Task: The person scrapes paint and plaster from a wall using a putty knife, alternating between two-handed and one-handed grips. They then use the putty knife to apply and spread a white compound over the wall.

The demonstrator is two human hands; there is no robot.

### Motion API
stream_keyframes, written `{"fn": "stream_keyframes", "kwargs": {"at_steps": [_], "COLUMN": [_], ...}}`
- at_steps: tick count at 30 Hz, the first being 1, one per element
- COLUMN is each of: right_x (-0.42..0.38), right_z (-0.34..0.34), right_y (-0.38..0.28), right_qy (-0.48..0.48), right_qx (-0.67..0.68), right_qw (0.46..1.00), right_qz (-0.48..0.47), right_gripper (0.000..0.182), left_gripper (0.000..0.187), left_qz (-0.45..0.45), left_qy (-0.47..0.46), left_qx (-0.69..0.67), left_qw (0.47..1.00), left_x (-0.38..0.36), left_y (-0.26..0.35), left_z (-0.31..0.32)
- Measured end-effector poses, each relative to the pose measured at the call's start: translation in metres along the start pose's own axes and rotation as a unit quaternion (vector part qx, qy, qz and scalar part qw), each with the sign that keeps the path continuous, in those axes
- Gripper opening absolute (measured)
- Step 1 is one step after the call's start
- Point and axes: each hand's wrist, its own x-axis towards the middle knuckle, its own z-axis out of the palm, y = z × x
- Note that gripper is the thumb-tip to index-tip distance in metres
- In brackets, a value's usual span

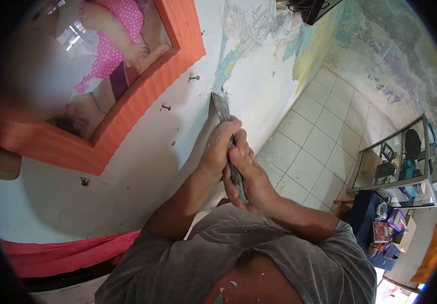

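Fingers of the left hand [217,144] and right hand [251,175] found clamped round a scraper [221,107]; its blade tip meets the wall [261,96], at the foot of patchy blue-green paint [224,67]. Two nails [194,78] protrude between the blade and an orange picture frame [142,108]. Outward, tiled floor [307,137] and glass-fronted cabinet [396,157]; packets [382,231] beside it, any print too small to read from here
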Motion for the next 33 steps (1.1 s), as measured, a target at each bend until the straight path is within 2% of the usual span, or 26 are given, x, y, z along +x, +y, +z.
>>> {"fn": "stream_keyframes", "kwargs": {"at_steps": [2, 4, 5, 7, 8, 9, 10, 13, 14, 18, 21, 23, 27, 30, 32, 33], "right_x": [-0.002, 0.022, 0.031, 0.026, 0.017, 0.008, -0.001, 0.001, 0.000, -0.002, -0.005, 0.000, -0.002, -0.003, 0.006, 0.003], "right_z": [0.013, 0.002, -0.003, -0.005, -0.011, -0.015, -0.012, -0.012, -0.011, -0.015, -0.004, -0.001, 0.001, 0.009, 0.000, 0.000], "right_y": [-0.003, -0.017, -0.024, -0.035, -0.029, -0.021, -0.018, -0.012, -0.012, -0.008, -0.009, -0.014, -0.005, -0.003, -0.007, -0.002], "right_qy": [0.056, 0.031, 0.004, 0.011, 0.001, -0.008, -0.026, -0.006, -0.017, -0.021, -0.032, -0.029, -0.015, 0.013, -0.049, -0.046], "right_qx": [0.041, 0.065, 0.086, 0.083, 0.068, 0.053, 0.012, 0.002, 0.030, 0.003, 0.017, 0.041, 0.025, 0.050, 0.049, 0.050], "right_qw": [0.997, 0.996, 0.994, 0.994, 0.997, 0.999, 1.000, 1.000, 0.999, 0.999, 0.999, 0.999, 1.000, 0.998, 0.998, 0.998], "right_qz": [-0.034, -0.048, -0.067, -0.076, -0.036, 0.006, -0.006, 0.006, -0.010, 0.027, 0.018, -0.019, 0.003, -0.026, -0.016, -0.014], "right_gripper": [0.047, 0.048, 0.049, 0.051, 0.052, 0.052, 0.051, 0.051, 0.049, 0.054, 0.053, 0.047, 0.046, 0.046, 0.045, 0.045], "left_gripper": [0.027, 0.032, 0.034, 0.032, 0.032, 0.032, 0.031, 0.030, 0.032, 0.032, 0.032, 0.030, 0.029, 0.030, 0.032, 0.032], "left_qz": [-0.001, -0.045, -0.090, -0.078, -0.074, -0.035, 0.004, 0.024, -0.002, 0.014, 0.006, -0.036, -0.006, -0.008, -0.033, -0.036], "left_qy": [0.005, 0.038, -0.009, -0.017, -0.018, -0.017, -0.015, 0.012, 0.001, 0.021, 0.018, 0.020, 0.031, 0.000, 0.027, 0.028], "left_qx": [0.007, 0.088, 0.089, 0.110, 0.112, 0.064, 0.016, 0.009, -0.019, -0.011, 0.004, 0.005, -0.001, 0.007, 0.027, 0.025], "left_qw": [1.000, 0.994, 0.992, 0.991, 0.991, 0.997, 1.000, 1.000, 1.000, 1.000, 1.000, 0.999, 1.000, 1.000, 0.999, 0.999], "left_x": [0.005, 0.028, 0.046, 0.050, 0.043, 0.028, 0.020, 0.016, 0.016, 0.009, 0.003, 0.009, 0.003, 0.001, 0.009, 0.005], "left_y": [0.009, 0.026, 0.034, 0.035, 0.026, 0.010, 0.001, 0.000, 0.001, 0.000, 0.008, 0.015, 0.007, 0.012, 0.019, 0.015], "left_z": [0.004, 0.010, 0.008, 0.015, 0.013, 0.007, 0.004, 0.009, 0.010, 0.009, 0.011, 0.011, 0.005, 0.004, 0.010, 0.008]}}
